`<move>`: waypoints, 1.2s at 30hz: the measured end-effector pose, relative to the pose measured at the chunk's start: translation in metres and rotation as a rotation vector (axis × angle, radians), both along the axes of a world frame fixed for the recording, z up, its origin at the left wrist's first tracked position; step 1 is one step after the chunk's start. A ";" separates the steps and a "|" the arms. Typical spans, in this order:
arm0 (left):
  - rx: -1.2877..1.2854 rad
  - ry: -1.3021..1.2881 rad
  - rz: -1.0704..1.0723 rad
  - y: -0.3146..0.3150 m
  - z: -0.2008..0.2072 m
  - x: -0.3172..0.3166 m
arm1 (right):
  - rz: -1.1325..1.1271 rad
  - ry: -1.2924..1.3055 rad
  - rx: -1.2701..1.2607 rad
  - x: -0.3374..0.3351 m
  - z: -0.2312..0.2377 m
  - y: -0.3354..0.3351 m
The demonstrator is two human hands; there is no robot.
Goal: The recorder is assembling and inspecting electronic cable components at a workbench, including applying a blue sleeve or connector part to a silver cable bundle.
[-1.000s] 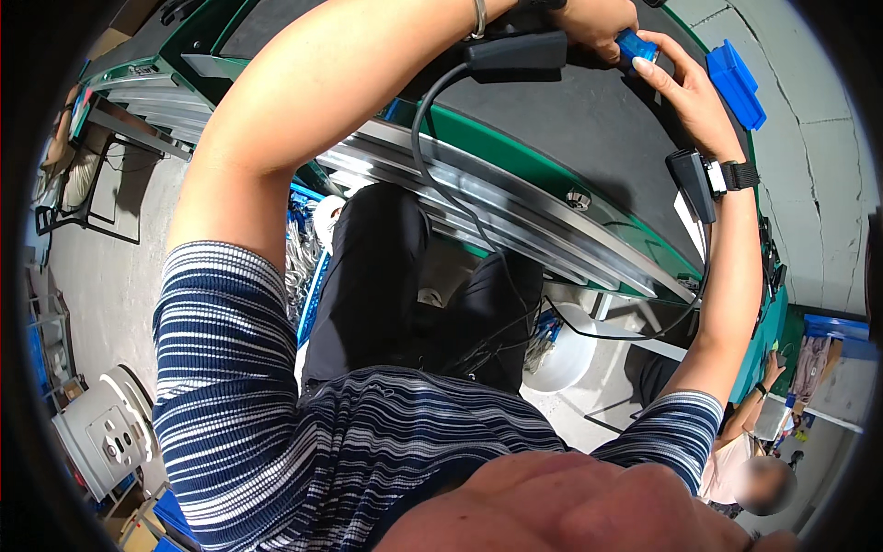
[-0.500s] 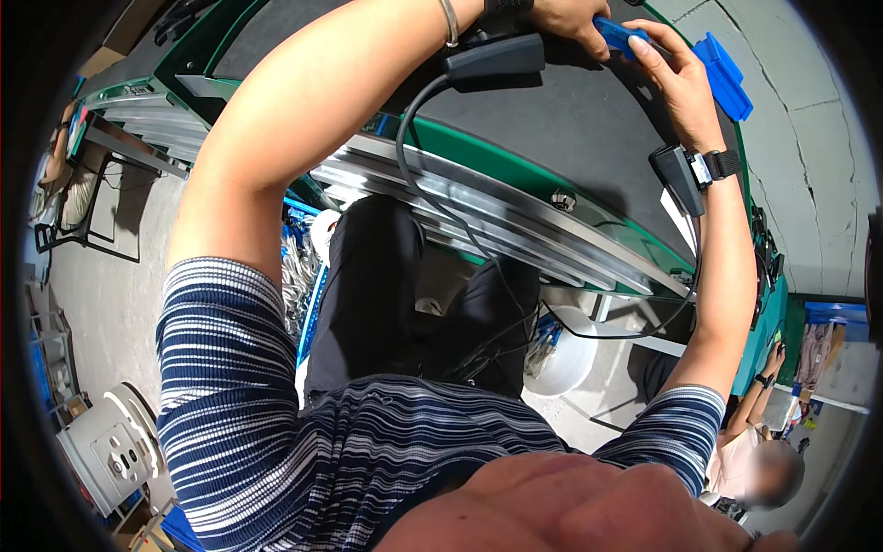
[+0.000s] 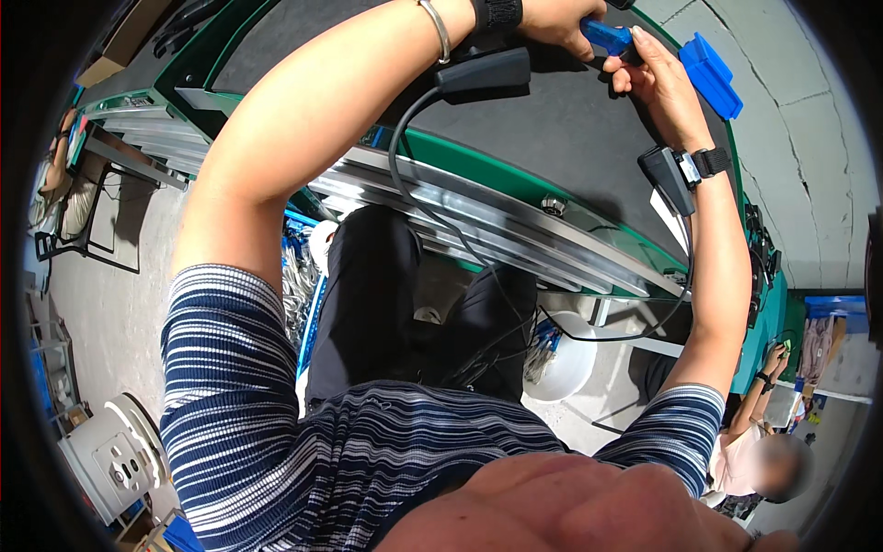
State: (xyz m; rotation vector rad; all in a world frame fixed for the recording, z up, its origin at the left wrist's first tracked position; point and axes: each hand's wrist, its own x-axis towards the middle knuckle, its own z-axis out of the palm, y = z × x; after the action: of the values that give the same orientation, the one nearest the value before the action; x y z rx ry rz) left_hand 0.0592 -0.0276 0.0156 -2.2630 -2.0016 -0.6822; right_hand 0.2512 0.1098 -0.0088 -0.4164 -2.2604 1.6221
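At the top of the view, above a dark belt surface (image 3: pixel 543 129), my two hands meet at a small oblong translucent blue piece (image 3: pixel 607 36). My left hand (image 3: pixel 557 22) is closed on its left end, partly cut off by the frame's upper edge. My right hand (image 3: pixel 664 81) pinches its right end, the thumb on top and the other fingers curled beneath. A dark part shows under that end; I cannot make out what it is. Each wrist wears a black strap, with a black cabled box (image 3: pixel 486 75) by the left and another box (image 3: pixel 666 179) by the right.
A blue plastic bin (image 3: pixel 711 77) sits beyond my right hand. The belt's green edge (image 3: pixel 478 158) and metal rails (image 3: pixel 460 213) run before my knees. Loose cables hang across my lap. A white bucket (image 3: pixel 563 368) stands below, and another person (image 3: pixel 736 455) works at the right.
My right hand has turned and shifted slightly left and down, its fingers now curled under the blue piece. The left hand has moved a little up and left. Both still hold the piece.
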 end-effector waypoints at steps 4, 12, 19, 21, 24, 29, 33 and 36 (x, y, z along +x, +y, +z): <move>0.087 -0.045 0.025 -0.007 0.002 -0.001 | -0.009 0.090 0.084 -0.002 -0.003 -0.001; -0.126 -0.017 0.158 -0.009 0.008 0.003 | -0.012 0.092 0.062 -0.001 -0.002 -0.004; -0.058 0.019 -0.033 -0.009 0.004 0.003 | 0.012 0.045 0.095 -0.001 -0.003 -0.003; -0.039 0.021 -0.017 -0.007 0.003 0.005 | -0.002 -0.021 0.103 0.000 -0.001 -0.001; 0.020 0.049 0.012 -0.004 0.003 0.005 | -0.030 0.014 0.116 0.000 -0.003 -0.002; -0.029 0.016 0.031 -0.004 0.004 -0.001 | -0.053 0.136 0.411 -0.002 -0.004 -0.002; 0.064 -0.112 0.064 -0.008 0.003 -0.003 | -0.058 0.183 0.556 -0.003 -0.001 -0.002; 0.024 -0.080 0.063 -0.007 0.004 -0.002 | -0.016 0.186 0.428 -0.002 -0.005 -0.003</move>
State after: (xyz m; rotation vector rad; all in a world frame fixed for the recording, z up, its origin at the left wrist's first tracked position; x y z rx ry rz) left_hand 0.0575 -0.0351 0.0200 -2.1829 -2.0774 -0.7990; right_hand 0.2494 0.1071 -0.0135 -0.1656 -2.3630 1.0723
